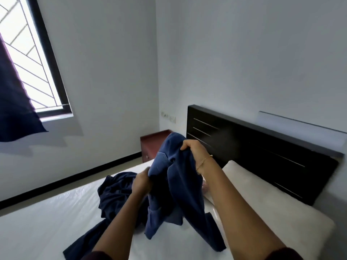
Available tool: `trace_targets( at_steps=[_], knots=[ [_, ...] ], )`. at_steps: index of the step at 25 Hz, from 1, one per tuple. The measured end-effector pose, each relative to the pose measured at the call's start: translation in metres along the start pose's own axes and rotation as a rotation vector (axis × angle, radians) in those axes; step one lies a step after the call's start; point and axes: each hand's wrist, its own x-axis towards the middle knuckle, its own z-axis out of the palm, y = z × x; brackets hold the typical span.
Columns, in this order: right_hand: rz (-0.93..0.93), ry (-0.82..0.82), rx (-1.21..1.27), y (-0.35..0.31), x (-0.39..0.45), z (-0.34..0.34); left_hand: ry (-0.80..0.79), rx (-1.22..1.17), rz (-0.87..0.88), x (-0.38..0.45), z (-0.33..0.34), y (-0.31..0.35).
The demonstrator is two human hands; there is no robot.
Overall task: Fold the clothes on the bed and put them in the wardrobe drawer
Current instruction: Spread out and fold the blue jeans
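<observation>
A blue garment point(180, 188) hangs above the white bed point(47, 222), its lower end trailing on the sheet. My right hand point(194, 148) grips its top, fingers curled round the fabric. Lower and to the left, my left hand point(141, 182) grips another part of the same garment. A darker navy garment point(114, 194) lies crumpled on the sheet to the left, partly behind my left arm. The wardrobe and its drawer are out of view.
A white pillow point(277, 205) lies at the right against the dark headboard point(262, 156). A reddish bedside cabinet point(152, 143) stands in the corner beyond the bed. A window point(28, 62) with a dark curtain point(13, 102) is at the upper left.
</observation>
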Motion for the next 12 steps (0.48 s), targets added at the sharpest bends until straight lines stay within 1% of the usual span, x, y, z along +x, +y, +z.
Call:
trace_targets(
  at_steps=[2, 3, 5, 6, 8, 9, 10, 11, 12],
  knots=[
    [-0.030, 0.020, 0.215, -0.002, -0.023, -0.006, 0.209, -0.252, 0.031, -0.011, -0.024, 0.019],
    [-0.029, 0.019, 0.288, -0.001, -0.033, -0.011, 0.264, -0.379, 0.044, -0.017, -0.038, 0.030],
    [0.008, 0.027, 0.328, 0.004, -0.051, -0.019, 0.301, -0.651, 0.079, -0.031, -0.064, 0.050],
    [0.030, 0.030, 0.301, 0.005, -0.060, -0.021, 0.282, -0.852, 0.096, -0.037, -0.076, 0.058],
    [0.067, 0.042, 0.166, 0.006, -0.079, -0.019, 0.163, -1.207, 0.162, -0.058, -0.104, 0.078],
    [0.070, 0.078, 0.051, 0.004, -0.088, -0.015, 0.089, -1.258, 0.257, -0.070, -0.117, 0.084],
    [0.043, 0.131, -0.038, 0.000, -0.097, -0.010, 0.032, -1.194, 0.379, -0.079, -0.127, 0.086],
    [-0.006, 0.179, -0.043, -0.005, -0.105, -0.005, -0.048, -1.124, 0.493, -0.089, -0.137, 0.087],
    [-0.073, 0.193, 0.004, -0.009, -0.117, 0.003, -0.110, -1.051, 0.598, -0.106, -0.149, 0.085]
  ],
)
